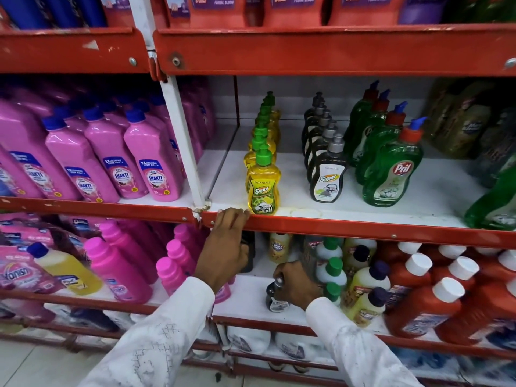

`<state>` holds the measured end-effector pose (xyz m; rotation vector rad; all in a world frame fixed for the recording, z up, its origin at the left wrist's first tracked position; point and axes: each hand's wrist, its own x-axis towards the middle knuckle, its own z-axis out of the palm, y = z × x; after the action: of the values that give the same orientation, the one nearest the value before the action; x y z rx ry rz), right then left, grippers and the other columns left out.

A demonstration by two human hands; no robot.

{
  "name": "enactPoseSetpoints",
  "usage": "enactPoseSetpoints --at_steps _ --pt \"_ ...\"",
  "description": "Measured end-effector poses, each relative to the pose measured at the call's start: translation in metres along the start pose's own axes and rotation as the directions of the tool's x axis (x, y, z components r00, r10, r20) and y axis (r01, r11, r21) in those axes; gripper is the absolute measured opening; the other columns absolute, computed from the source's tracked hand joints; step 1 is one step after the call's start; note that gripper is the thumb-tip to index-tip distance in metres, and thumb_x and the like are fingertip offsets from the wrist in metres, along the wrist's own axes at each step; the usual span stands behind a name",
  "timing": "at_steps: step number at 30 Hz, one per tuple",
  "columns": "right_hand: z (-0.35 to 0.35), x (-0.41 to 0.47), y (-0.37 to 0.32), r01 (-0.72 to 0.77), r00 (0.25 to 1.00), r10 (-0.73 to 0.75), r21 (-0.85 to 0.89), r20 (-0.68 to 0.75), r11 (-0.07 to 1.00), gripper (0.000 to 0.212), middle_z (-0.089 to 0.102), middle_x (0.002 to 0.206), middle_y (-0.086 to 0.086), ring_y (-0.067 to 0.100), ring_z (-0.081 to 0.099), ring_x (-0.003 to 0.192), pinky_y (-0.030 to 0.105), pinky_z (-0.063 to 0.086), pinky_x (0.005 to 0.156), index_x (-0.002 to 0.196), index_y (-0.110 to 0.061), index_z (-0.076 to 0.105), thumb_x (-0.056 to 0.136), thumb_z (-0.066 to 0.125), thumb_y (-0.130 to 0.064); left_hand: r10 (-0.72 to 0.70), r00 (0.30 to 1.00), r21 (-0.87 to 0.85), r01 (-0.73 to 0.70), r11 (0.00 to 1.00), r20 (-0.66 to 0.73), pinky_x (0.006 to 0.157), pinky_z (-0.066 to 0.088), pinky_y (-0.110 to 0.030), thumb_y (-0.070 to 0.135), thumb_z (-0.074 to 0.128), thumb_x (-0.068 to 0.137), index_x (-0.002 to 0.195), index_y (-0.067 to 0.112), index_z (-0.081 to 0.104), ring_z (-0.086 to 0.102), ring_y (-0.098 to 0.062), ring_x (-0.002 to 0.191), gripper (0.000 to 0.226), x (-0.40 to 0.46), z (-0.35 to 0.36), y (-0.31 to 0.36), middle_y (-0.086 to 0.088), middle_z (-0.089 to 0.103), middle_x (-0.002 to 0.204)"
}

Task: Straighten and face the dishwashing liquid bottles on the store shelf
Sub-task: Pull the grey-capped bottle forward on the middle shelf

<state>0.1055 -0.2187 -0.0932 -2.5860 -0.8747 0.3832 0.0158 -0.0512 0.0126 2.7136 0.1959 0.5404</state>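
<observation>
On the middle shelf (363,227) stand three rows of dishwashing liquid: yellow bottles with green caps (262,188), black bottles with grey caps (328,178), and green Pril bottles with red caps (391,174), all upright with labels facing out. My left hand (227,244) rests on the shelf's red front edge, fingers curled over it beside the front yellow bottle. My right hand (296,283) is one shelf lower, closed around the grey cap of a small black bottle (275,298) standing there.
Pink cleaner bottles (111,160) fill the left bay behind a white upright post (184,146). The lower shelf holds pink bottles (178,263), pale yellow bottles (365,286) and red bottles with white caps (430,297). Larger green and dark bottles (494,191) crowd the right.
</observation>
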Motion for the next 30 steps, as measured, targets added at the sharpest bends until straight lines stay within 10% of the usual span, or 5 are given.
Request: enactPoseSetpoints --at_steps 16,30 --pt "-0.228 -0.074 -0.044 0.157 0.760 0.049 0.255 -0.649 0.954 0.045 0.070 0.079 -0.016 -0.009 0.066 0.070 0.011 0.055 0.066 0.100 -0.026 0.074 0.056 0.087 -0.027 -0.041 0.997 0.109 0.048 0.993 -0.063 0.109 0.042 -0.055 0.014 0.061 0.067 0.135 0.003 0.044 0.044 -0.042 0.121 0.071 0.001 0.011 0.019 -0.020 0.051 0.128" --pt "-0.270 -0.019 -0.035 0.145 0.765 0.014 0.193 -0.644 0.971 0.040 0.074 0.080 -0.002 0.003 0.067 0.067 0.013 0.051 0.059 0.093 -0.013 0.075 0.057 0.091 -0.024 -0.110 0.994 0.205 0.105 0.973 0.011 0.126 0.012 -0.046 0.023 0.057 0.081 0.150 0.005 0.024 0.016 -0.037 0.151 0.079 -0.002 0.013 0.029 -0.019 0.029 0.158"
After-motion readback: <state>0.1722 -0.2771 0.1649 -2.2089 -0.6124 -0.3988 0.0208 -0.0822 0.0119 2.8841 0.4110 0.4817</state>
